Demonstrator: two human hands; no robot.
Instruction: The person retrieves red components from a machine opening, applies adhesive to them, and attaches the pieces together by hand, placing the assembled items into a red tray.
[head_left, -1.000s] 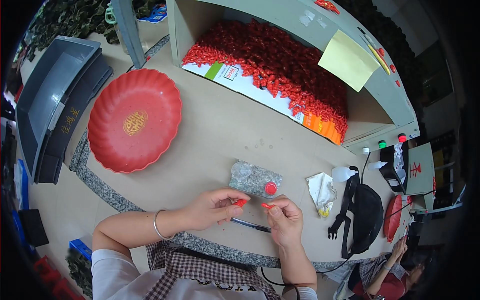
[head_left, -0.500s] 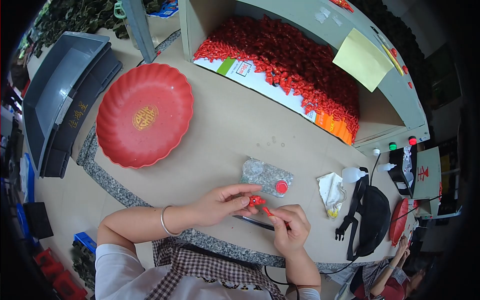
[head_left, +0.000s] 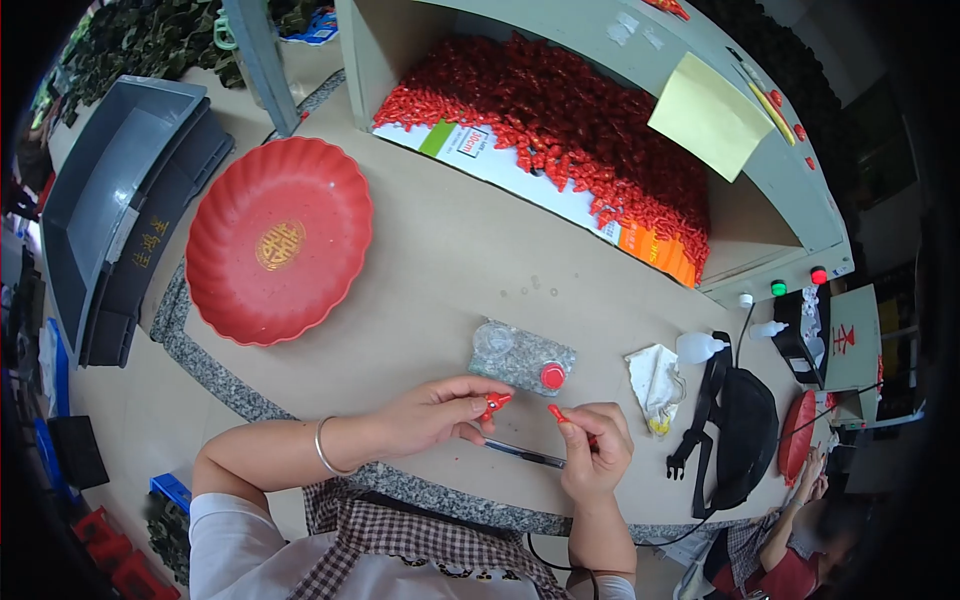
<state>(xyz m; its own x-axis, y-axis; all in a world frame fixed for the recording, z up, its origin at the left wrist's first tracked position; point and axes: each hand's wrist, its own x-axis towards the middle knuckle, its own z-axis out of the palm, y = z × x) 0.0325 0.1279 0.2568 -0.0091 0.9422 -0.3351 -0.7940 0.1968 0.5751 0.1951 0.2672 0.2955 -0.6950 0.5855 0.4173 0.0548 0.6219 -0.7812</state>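
My left hand (head_left: 440, 412) pinches a small red figure-like plastic piece (head_left: 495, 402) between thumb and fingers. A short gap to the right, my right hand (head_left: 600, 455) grips a smaller red part (head_left: 557, 412) at its fingertips. The two red pieces are apart. Just below them on the table lies a dark, thin tool (head_left: 524, 455), partly behind the left fingers. Beyond the hands, a speckled stone slab (head_left: 522, 362) carries a small red round cup (head_left: 552, 376) and a clear round dish (head_left: 493, 340).
A big red scalloped plate (head_left: 325, 235) and grey bin (head_left: 75, 220) stand left. A shelf box holds many red pieces (head_left: 560, 100) at the back. Rightward lie a white packet (head_left: 655, 385), squeeze bottle (head_left: 702, 348) and black waist bag (head_left: 745, 440). Another person's hands (head_left: 812, 475) show far right.
My right hand has drawn its red part away to the right, widening the gap from the piece in my left hand. The view has shifted slightly.
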